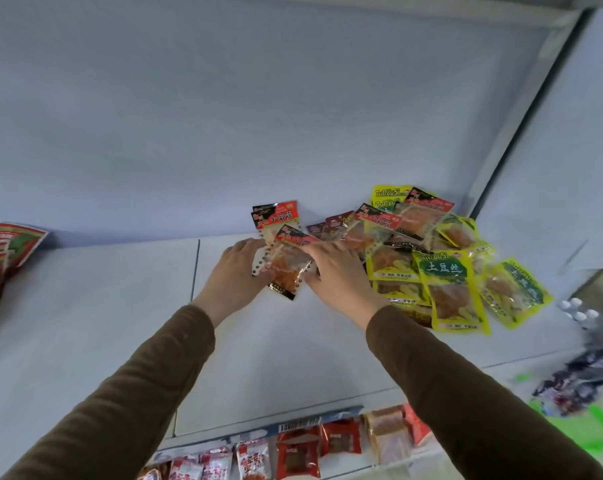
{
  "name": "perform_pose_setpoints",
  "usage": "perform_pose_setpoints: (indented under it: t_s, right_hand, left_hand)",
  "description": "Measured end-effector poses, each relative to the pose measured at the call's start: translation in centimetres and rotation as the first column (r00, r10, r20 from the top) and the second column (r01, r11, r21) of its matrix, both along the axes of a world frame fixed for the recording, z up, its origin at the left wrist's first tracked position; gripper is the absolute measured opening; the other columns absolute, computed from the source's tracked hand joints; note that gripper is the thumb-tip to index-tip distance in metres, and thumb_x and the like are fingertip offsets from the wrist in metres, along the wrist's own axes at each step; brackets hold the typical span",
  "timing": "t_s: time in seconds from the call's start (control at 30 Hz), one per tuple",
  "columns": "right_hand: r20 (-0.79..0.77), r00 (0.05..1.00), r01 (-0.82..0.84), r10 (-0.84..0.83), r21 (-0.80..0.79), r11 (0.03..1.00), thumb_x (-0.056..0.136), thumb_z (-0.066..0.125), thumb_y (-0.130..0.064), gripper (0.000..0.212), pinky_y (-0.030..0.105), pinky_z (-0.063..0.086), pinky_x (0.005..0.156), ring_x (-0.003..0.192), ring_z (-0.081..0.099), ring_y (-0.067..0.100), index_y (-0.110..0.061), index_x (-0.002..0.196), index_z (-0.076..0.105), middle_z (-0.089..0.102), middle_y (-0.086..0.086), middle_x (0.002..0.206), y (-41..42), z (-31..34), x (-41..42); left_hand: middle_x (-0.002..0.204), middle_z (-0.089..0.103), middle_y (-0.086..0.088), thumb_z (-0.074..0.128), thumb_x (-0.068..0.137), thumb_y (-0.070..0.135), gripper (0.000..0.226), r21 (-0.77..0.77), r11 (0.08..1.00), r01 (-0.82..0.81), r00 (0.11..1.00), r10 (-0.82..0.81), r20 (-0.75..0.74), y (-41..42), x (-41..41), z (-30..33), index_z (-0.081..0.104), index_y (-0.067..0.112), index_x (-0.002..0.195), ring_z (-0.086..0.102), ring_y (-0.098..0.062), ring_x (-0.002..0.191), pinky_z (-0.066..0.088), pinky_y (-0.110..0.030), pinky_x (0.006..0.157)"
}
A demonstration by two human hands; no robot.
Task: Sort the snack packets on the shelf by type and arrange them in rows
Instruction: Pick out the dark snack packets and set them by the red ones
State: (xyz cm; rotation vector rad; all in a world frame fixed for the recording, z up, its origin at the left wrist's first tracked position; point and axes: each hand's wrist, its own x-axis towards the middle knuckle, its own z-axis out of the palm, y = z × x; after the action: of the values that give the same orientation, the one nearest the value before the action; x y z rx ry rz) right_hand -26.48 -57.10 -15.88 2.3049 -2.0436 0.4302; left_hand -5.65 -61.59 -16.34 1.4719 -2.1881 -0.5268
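A small stack of red-and-black snack packets (282, 252) lies near the back of the white shelf (120, 306). My left hand (236, 268) touches the stack's left side and my right hand (334, 268) lies on its right side, fingers fairly straight. To the right sits a mixed heap: yellow-green packets (445, 285), more red-and-black packets (379, 221) and a dark maroon packet (334, 225), overlapping one another.
Red-and-green bags (2, 251) stand at the shelf's left end. The shelf's back wall and right side panel (553, 168) close the space. Below the front edge hang red packets (328, 441). White bottle caps (577, 310) and dark packets (584, 379) show at the lower right.
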Motion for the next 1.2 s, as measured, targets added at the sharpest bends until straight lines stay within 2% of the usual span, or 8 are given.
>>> perform_pose_setpoints:
  t_s: [0.3, 0.47, 0.6, 0.7, 0.83, 0.97, 1.1, 1.2]
  right_hand:
    - [0.023, 0.998, -0.062, 0.061, 0.029, 0.998, 0.099, 0.054, -0.045, 0.059, 0.043, 0.032, 0.115, 0.14, 0.037, 0.026, -0.022, 0.151, 0.04, 0.049, -0.002, 0.15, -4.1, -0.7, -2.7]
    - [0.027, 0.99, -0.137, 0.135, 0.092, 0.986, 0.096, 0.057, -0.056, 0.076, 0.042, 0.03, 0.118, 0.141, 0.037, 0.03, -0.013, 0.154, 0.033, 0.049, 0.006, 0.15, -7.5, -0.9, -4.4]
    - [0.106, 0.975, -0.215, 0.195, 0.234, 0.948, 0.087, 0.063, -0.063, 0.095, 0.047, 0.028, 0.121, 0.147, 0.031, 0.035, -0.012, 0.157, 0.024, 0.044, 0.01, 0.156, -10.0, -0.6, -5.5]
    - [0.069, 0.969, -0.246, 0.237, 0.338, 0.908, 0.08, 0.065, -0.072, 0.113, 0.05, 0.033, 0.118, 0.146, 0.032, 0.038, -0.009, 0.159, 0.016, 0.043, 0.017, 0.154, -11.7, -0.4, -5.8]
    - [0.039, 0.963, -0.263, 0.268, 0.375, 0.889, 0.075, 0.067, -0.077, 0.122, 0.049, 0.035, 0.116, 0.145, 0.032, 0.036, -0.008, 0.16, 0.013, 0.04, 0.016, 0.157, -13.4, -0.2, -6.0]
    - [0.192, 0.955, -0.282, 0.224, 0.37, 0.885, 0.079, 0.074, -0.064, 0.112, 0.05, 0.034, 0.117, 0.143, 0.039, 0.033, -0.016, 0.16, 0.013, 0.041, 0.012, 0.157, -14.7, -0.6, -5.8]
    - [0.389, 0.909, -0.291, 0.149, 0.337, 0.895, 0.086, 0.078, -0.04, 0.099, 0.052, 0.038, 0.113, 0.136, 0.048, 0.032, -0.021, 0.159, 0.015, 0.049, 0.009, 0.151, -15.5, -1.1, -5.1]
    - [0.583, 0.809, -0.293, 0.077, 0.285, 0.913, 0.092, 0.074, -0.018, 0.083, 0.045, 0.054, 0.095, 0.113, 0.064, 0.027, -0.026, 0.154, 0.019, 0.056, 0.009, 0.142, -15.6, -1.5, -4.8]
  left_hand:
    - [0.157, 0.043, -0.004, 0.069, 0.095, 0.039, 0.068, 0.034, 0.998, -0.059, 0.998, 0.06, -0.022, -2.9, -3.2, -0.9, 0.04, 0.02, 0.154, 0.038, -0.026, 0.144, 0.034, -0.041, 0.116]
    - [0.158, 0.041, -0.004, 0.068, 0.095, 0.042, 0.075, 0.065, 0.98, -0.191, 0.98, 0.194, -0.05, -4.7, -5.0, -1.4, 0.03, 0.024, 0.157, 0.039, -0.026, 0.144, 0.037, -0.043, 0.115]
    - [0.156, 0.042, -0.009, 0.078, 0.086, 0.044, 0.096, 0.133, 0.944, -0.302, 0.94, 0.318, -0.121, -5.8, -6.1, -1.1, 0.02, 0.024, 0.159, 0.046, -0.031, 0.138, 0.045, -0.048, 0.11]
    - [0.159, 0.039, -0.011, 0.084, 0.081, 0.043, 0.109, 0.21, 0.911, -0.355, 0.909, 0.389, -0.15, -6.7, -6.4, -1.0, 0.012, 0.024, 0.161, 0.046, -0.03, 0.137, 0.044, -0.044, 0.106]
    - [0.147, 0.056, -0.009, 0.083, 0.084, 0.04, 0.116, 0.331, 0.879, -0.344, 0.899, 0.41, -0.154, -7.2, -7.1, -1.7, 0.0, 0.022, 0.163, 0.059, -0.024, 0.118, 0.046, -0.039, 0.101]
    - [0.134, 0.065, -0.006, 0.08, 0.088, 0.033, 0.115, 0.362, 0.843, -0.397, 0.816, 0.505, -0.282, -7.7, -8.1, -2.3, -0.006, 0.024, 0.163, 0.064, -0.025, 0.113, 0.049, -0.045, 0.104]
    - [0.112, 0.068, -0.001, 0.077, 0.091, 0.019, 0.109, 0.373, 0.831, -0.413, 0.693, 0.552, -0.463, -8.0, -8.9, -2.5, -0.005, 0.024, 0.161, 0.069, -0.017, 0.095, 0.054, -0.051, 0.101]
    - [0.124, 0.057, -0.009, 0.073, 0.093, 0.01, 0.098, 0.393, 0.812, -0.431, 0.584, 0.583, -0.565, -7.9, -8.9, -2.2, 0.005, 0.03, 0.16, 0.067, -0.028, 0.106, 0.06, -0.048, 0.088]
